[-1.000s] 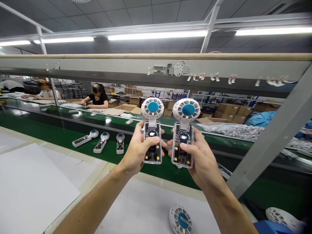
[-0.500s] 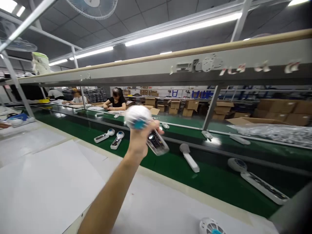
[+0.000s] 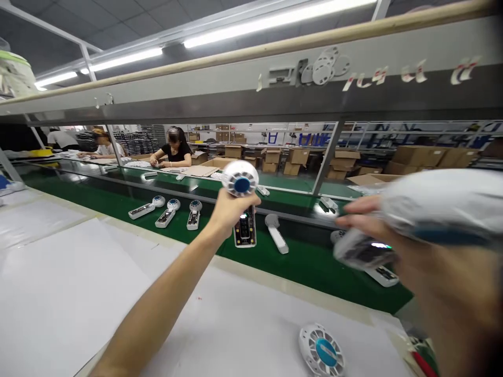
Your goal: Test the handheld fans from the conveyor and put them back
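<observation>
1. The green belt [image 3: 306, 267] runs past the worker, the largest thing to mind. Anything laid on it should, I judge, go down flat, well apart from the three open-faced fans [image 3: 166, 214] at left and the pale-backed fan [image 3: 278, 239] further right. Its surface is smooth and faintly glossy.
2. The tabletop [image 3: 236, 324] in front is covered in matte white sheets, wrinkled toward the far left; keeping elbows light should stop them sliding.
3. The right fan [image 3: 448, 201] is held up close to me, above the belt's near right. The right hand [image 3: 440, 277] is closed around it, though blur hides exact finger placement. A steadier wrist would help here. Its head is a rounded white shell, apparently plastic.
4. The left fan [image 3: 240, 180] stands nearly upright over the belt. The left hand [image 3: 228, 214] has its grip wrapped about the neck, pinching just under the head. That hold seems sound: it leaves most of the bare circuit board uncovered, and fingertips are best kept off it. The round head has radial slots and a blue centre.
5. A loose fan head [image 3: 324, 350] rests on the tabletop: white, spoked, disc-shaped, with a shiny teal middle.
</observation>
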